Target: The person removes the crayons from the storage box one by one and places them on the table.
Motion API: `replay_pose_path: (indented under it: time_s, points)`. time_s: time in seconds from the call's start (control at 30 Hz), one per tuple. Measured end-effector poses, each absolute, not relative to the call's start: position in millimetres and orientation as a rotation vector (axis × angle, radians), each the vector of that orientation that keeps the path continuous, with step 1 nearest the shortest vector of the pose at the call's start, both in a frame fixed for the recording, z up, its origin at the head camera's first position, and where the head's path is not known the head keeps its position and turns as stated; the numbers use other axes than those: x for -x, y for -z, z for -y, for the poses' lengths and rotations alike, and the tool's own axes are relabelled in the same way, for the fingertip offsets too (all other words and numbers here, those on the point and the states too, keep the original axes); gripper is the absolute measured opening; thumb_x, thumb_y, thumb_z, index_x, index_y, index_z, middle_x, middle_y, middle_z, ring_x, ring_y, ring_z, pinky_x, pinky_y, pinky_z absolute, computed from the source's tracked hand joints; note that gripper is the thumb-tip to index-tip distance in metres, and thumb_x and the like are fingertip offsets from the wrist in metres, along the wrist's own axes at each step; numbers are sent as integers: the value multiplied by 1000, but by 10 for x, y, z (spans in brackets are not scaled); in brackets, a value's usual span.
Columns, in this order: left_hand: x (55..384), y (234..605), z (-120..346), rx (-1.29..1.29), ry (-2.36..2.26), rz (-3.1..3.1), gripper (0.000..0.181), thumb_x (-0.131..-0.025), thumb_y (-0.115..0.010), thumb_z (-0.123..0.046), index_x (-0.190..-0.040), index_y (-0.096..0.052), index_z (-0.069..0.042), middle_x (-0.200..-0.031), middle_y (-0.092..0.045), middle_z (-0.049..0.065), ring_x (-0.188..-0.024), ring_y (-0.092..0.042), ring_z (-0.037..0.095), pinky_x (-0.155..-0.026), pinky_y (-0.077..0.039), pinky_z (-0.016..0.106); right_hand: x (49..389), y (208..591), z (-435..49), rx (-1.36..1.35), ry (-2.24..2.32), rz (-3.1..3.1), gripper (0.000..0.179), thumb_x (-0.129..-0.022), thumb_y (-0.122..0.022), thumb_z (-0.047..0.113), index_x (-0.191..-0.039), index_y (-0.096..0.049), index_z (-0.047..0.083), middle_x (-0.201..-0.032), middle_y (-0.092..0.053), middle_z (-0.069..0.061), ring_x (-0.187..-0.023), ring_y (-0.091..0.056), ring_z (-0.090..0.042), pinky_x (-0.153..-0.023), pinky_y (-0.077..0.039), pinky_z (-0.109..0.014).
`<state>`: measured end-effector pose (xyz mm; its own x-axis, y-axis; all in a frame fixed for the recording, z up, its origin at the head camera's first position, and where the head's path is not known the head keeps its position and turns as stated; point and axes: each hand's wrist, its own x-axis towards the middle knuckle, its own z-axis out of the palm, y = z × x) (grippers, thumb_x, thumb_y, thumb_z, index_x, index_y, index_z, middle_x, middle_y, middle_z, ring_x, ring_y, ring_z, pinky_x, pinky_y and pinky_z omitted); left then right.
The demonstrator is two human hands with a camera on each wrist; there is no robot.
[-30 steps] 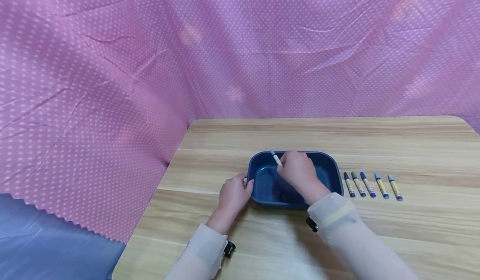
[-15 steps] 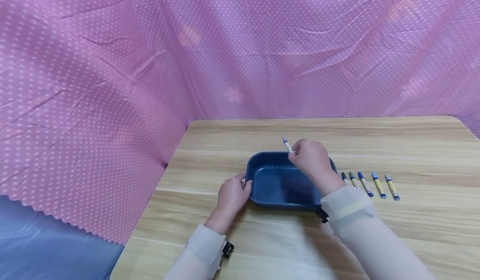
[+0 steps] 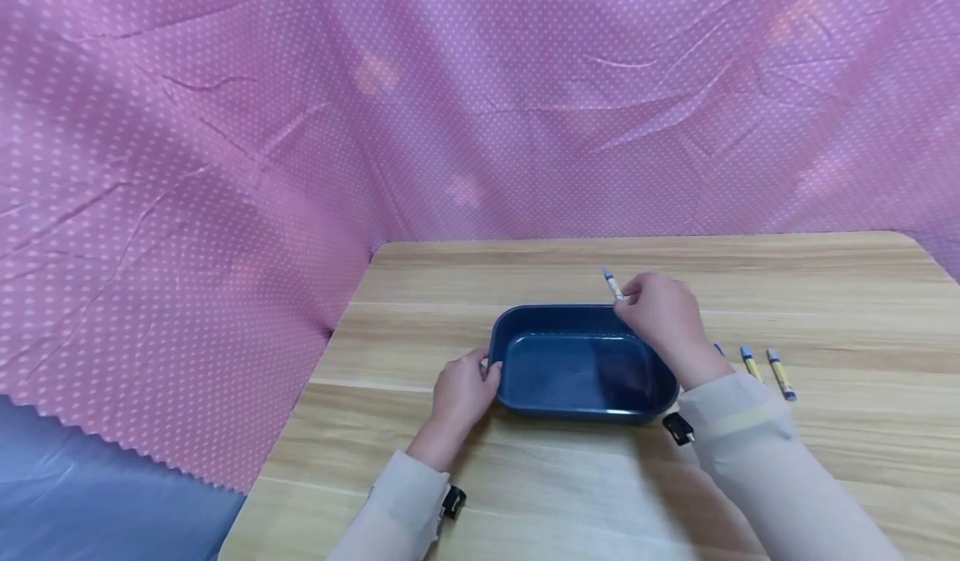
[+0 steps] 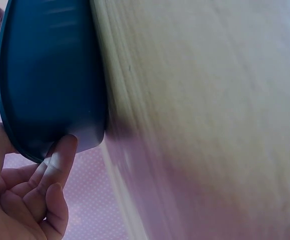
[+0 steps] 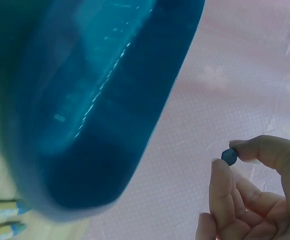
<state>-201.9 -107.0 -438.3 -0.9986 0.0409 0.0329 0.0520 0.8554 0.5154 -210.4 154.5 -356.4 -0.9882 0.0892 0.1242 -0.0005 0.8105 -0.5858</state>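
Observation:
A dark blue rectangular tub [image 3: 555, 373] stands on the table with nothing lying in the part of its floor that shows. My left hand [image 3: 462, 390] grips its left end, thumb at the rim and fingers against the outer wall [image 4: 59, 100]. Above the tub's far right corner, my right hand [image 3: 663, 319] pinches a crayon [image 3: 612, 283] with a pale blue tip between thumb and fingers. From the right wrist, only the crayon's blue end [image 5: 229, 157] shows. Right of the tub lie yellow-wrapped crayons [image 3: 781, 374] in a row, partly hidden behind my right hand and wrist.
The wooden table [image 3: 540, 503] reaches back to a pink polka-dot cloth [image 3: 525, 127] hanging behind it and on the left. Blue fabric [image 3: 112, 478] lies beyond the table's left edge. Each wrist wears a small black camera [image 3: 453, 502].
My right hand has risen from inside the tub and moved right with the crayon, now covering some of the crayons in the row. The left hand keeps its grip on the tub.

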Motion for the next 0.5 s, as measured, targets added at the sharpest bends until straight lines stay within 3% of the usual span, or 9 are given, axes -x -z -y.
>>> replay_pose_path:
  time_s: [0.23,0.5]
  points:
    - [2014,4397,1068,72,835,2991,35,-85,-52,-32,-110,-58,-8,-80,-62,3,-61,-53,10,-58,-45,24,2051,3625,-1755,138,-933,2831,25,-76,-58,20,-92,-61,1,-81,-61,-12,-69,-55,-25,-55,-41,-34]
    - [2011,4413,1069,112,819,2958,34,-84,-52,-31,-107,-59,-7,-63,-55,-4,-53,-49,9,-49,-40,23,1992,3704,-2015,194,-920,2843,28,-77,-56,21,-94,-60,-1,-81,-60,-13,-67,-54,-25,-51,-40,-32]
